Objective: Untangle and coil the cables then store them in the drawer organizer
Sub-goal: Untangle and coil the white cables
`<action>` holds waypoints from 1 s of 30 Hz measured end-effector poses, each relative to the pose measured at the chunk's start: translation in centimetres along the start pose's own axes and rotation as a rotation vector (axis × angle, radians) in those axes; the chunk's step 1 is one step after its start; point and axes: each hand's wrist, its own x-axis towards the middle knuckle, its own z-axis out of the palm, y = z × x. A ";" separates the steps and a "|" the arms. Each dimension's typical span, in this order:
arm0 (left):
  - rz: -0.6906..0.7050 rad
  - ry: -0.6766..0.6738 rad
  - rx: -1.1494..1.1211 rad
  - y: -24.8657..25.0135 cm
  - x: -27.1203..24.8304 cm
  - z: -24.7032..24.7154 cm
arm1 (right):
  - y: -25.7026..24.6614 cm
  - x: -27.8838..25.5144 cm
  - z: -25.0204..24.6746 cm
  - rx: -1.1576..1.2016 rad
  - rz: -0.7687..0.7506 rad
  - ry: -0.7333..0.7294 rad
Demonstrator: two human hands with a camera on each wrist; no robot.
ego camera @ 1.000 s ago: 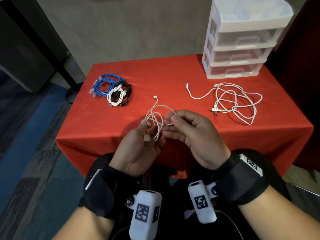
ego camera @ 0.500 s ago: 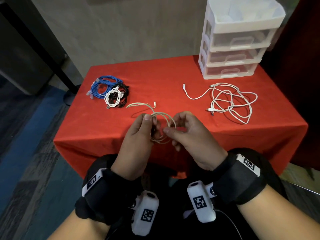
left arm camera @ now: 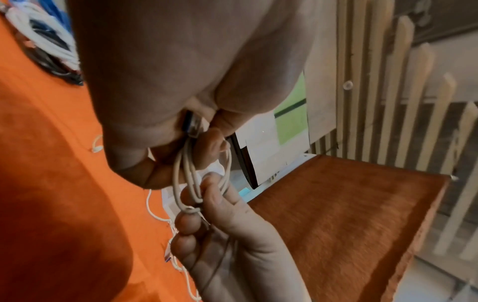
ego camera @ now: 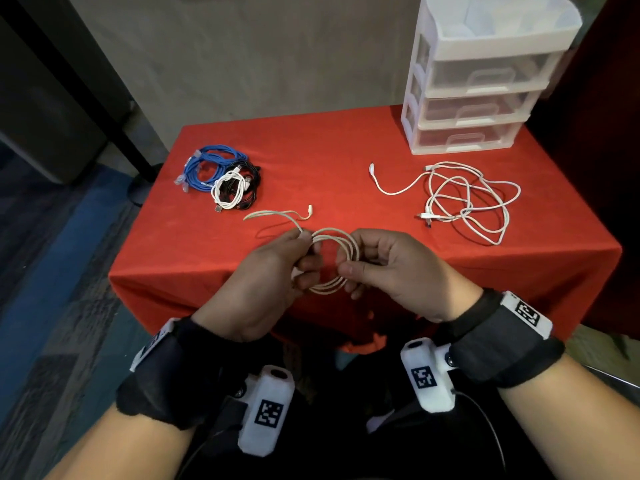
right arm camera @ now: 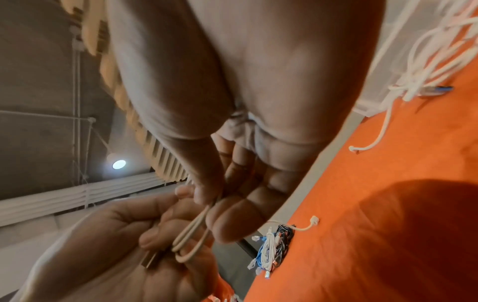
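- The left hand (ego camera: 266, 271) pinches one side of a beige cable (ego camera: 332, 261), its grip closed on the gathered loops and, in the left wrist view, on the metal plug (left arm camera: 192, 126) too, likely so the finished turns cannot spring apart.
- The right hand (ego camera: 391, 265) holds the opposite side of the same coil between thumb and fingers, a narrow grip that keeps the ring round while more is wound on.
- The coil hangs over the near edge of the red surface (ego camera: 311, 150); its loose tail (ego camera: 277, 214) trails toward 11 o'clock, not yet wound in.
- At 10 o'clock lie coiled cables (ego camera: 221, 178), blue, black and white, apparently finished and waiting.
- At 2 o'clock a white cable (ego camera: 464, 199) sprawls in loose loops, still to be sorted, I judge.
- Farthest, at 1 o'clock, the drawer organizer (ego camera: 478, 74) stands with its drawers shut.
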 end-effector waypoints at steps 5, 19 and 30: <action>0.064 -0.032 0.037 0.8 -0.2 0.1 | -0.4 0.8 -0.1 -0.011 -0.008 -0.023; 0.107 -0.136 0.555 -0.9 -1.3 -1.0 | -6.4 3.5 -2.0 -1.084 -0.364 -0.318; 0.229 -0.014 0.460 0.4 -0.9 -1.3 | -6.4 3.6 -2.7 -1.075 -0.506 0.160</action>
